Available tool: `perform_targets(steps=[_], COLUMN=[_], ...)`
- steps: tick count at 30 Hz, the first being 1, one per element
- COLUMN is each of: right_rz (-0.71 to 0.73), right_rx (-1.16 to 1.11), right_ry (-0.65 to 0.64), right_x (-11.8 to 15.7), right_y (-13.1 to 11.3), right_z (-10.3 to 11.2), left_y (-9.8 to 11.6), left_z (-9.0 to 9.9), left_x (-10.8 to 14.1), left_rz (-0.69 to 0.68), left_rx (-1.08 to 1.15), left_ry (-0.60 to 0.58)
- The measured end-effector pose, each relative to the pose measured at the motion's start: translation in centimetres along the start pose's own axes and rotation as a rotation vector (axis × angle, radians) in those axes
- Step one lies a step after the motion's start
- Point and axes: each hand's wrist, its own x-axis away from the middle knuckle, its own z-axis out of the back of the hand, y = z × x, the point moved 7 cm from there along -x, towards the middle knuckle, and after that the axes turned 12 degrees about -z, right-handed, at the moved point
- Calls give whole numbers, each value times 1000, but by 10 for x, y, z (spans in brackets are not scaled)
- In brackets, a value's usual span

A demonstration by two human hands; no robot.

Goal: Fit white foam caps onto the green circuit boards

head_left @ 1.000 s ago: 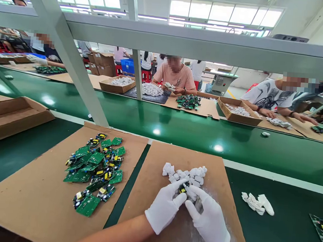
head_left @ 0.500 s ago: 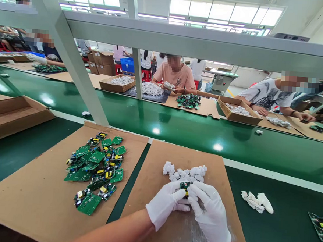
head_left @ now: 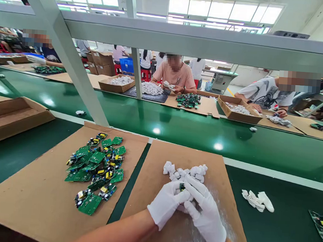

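Both my hands wear white gloves and meet over a brown cardboard sheet (head_left: 158,161). My left hand (head_left: 165,204) and my right hand (head_left: 204,216) together grip a small green circuit board (head_left: 182,187) with a white plastic shell part, the right fingers folded over it. Just beyond the fingers lies a small heap of white plastic shells (head_left: 185,171). A pile of green circuit boards (head_left: 96,168) lies on a second cardboard sheet (head_left: 34,193) to the left, well apart from my hands.
A green conveyor belt (head_left: 177,129) runs across behind the sheets, carrying small white pieces. Crumpled white gloves (head_left: 257,201) lie at the right, and more boards (head_left: 322,224) at the far right edge. A cardboard box (head_left: 9,116) stands at the left. Several people work opposite.
My right hand has closed further over the board, which now shows less between the fingers. The pieces on the belt have drifted left. The people opposite shifted their hands.
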Motion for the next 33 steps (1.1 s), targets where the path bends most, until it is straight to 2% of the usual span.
perform_targets(steps=[2, 5, 9, 11, 15, 20, 25, 27, 30, 33], right_rz=[-4, -34, -152, -235, -430, -480, -485, -510, -525, -529], right_rx=[-45, -43, -167, -297, -430, -394, -307, -321, -434, -540], right_ry=[29, 40, -165, -200, -132, -163, -92, -85, -128, -170], right_x=[-1, -3, -3, -1, 2, 1, 3, 3, 1, 0], right_y=[3, 4, 4, 8, 25, 24, 23, 26, 27, 26], right_z=[1, 3, -5, -8, -12, -12, -4, -4, -6, -9], left_y=[-4, -5, -3, -1, 1, 4, 19, 16, 1, 0], left_z=[-2, 0, 0, -1, -1, -7, -9, -8, -7, -6], left_x=[2, 2, 1, 1, 2, 8, 11, 8, 5, 4], left_rz=[51, 53, 46, 34, 30, -52, -217, -178, -37, -33], left_rx=[36, 31, 8, 1, -65, -49, -360, -336, -143, -116], left_ry=[-29, -5, 13, 11, 9, -76, -68, -59, -53, -38])
